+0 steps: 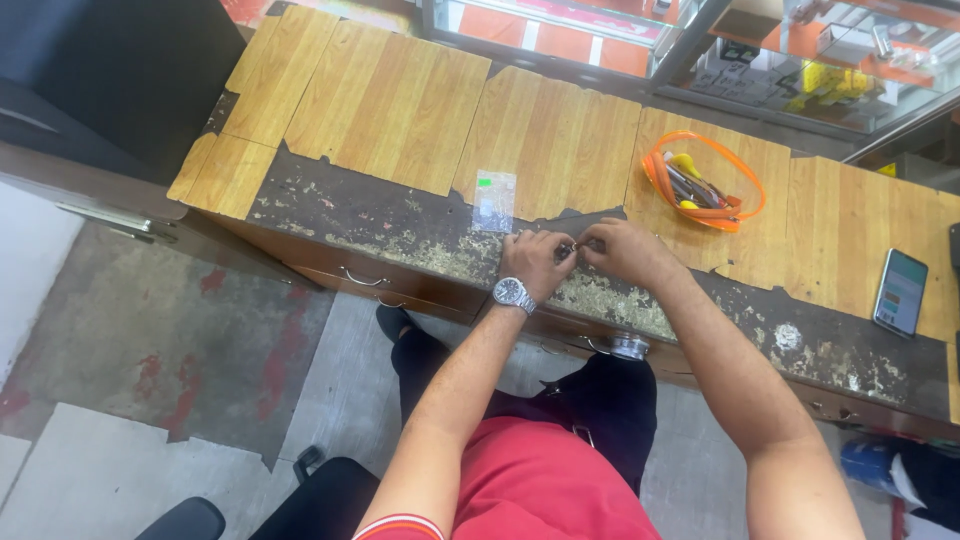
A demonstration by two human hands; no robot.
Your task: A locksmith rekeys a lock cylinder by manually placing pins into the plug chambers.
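Note:
My left hand (534, 262), with a silver wristwatch (513, 294) on its wrist, and my right hand (623, 250) meet over the worn front edge of a wooden counter (400, 110). Between the fingertips of both hands is a very small dark object (570, 249); it is too small to tell what it is. A small clear plastic bag (494, 200) with tiny parts inside lies on the counter just beyond my left hand.
An orange-rimmed clear pouch (703, 182) with tools lies to the right of my hands. A smartphone (900, 291) rests at the far right. Glass display cases (800, 60) stand behind the counter. Drawers with handles (362, 280) are below; a black chair (190, 518) is at the lower left.

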